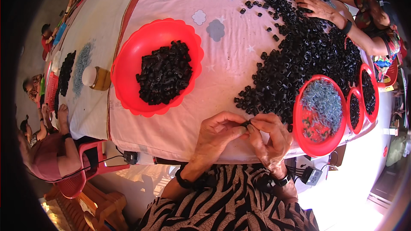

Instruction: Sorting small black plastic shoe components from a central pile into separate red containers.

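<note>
My left hand (218, 133) and my right hand (270, 137) meet above the near edge of the pink cloth. Pinched between their fingertips is a small black plastic part (247, 123), mostly covered by the fingers. Just beyond my hands spreads a big heap of short black ring-like parts (295, 66). To the right of my right hand stands a red plastic tray (298, 133) with small shiny silvery pieces (322, 102). Farther left lies a red scalloped basin (132, 60) holding a pile of black parts (165, 72).
Two smaller red bowls (362, 115) of black parts stand at the right edge. Across the table, another person's hands (314, 4) reach into the heap. A jar with a white lid (100, 78) rests left of the basin. More people sit along the left, near a red chair (92, 162).
</note>
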